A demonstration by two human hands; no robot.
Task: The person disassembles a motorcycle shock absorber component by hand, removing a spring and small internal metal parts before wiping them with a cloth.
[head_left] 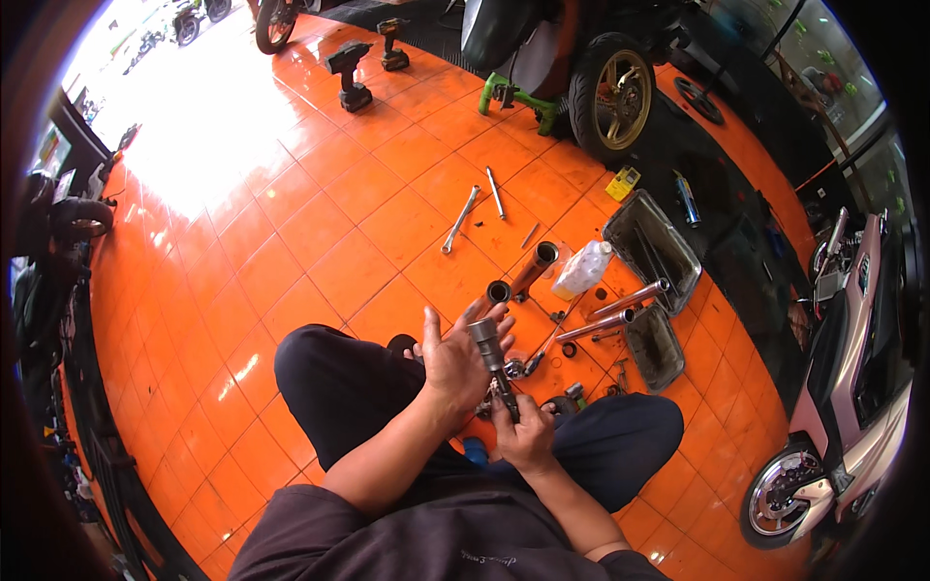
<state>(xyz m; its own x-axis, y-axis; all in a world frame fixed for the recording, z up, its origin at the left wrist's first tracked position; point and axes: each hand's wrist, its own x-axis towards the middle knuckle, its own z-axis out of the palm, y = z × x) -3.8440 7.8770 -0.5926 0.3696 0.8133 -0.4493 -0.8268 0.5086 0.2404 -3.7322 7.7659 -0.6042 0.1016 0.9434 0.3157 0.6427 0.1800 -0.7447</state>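
— Two hands on one part: right hand [524, 434] grips the lower end of a grey metal cylinder [487, 347]; left hand [453, 358] lies open-fingered against it.

— Could it slip?

— Likely, if oily; it'd drop among the small fittings [567, 347] just beyond, near the fork tubes [620, 308] and drain trays [651, 244] farther out.

Two wrenches [473, 213], white plastic bottle [582, 269], metal trays [651, 248], cordless drills [350, 73], motorcycle wheel [614, 95]

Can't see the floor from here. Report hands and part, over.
Right hand gripping lower end of grey metal cylinder. Left hand open-fingered against its upper part. Fork tubes, trays, wrenches lie ahead on orange tiles; nothing blocking.
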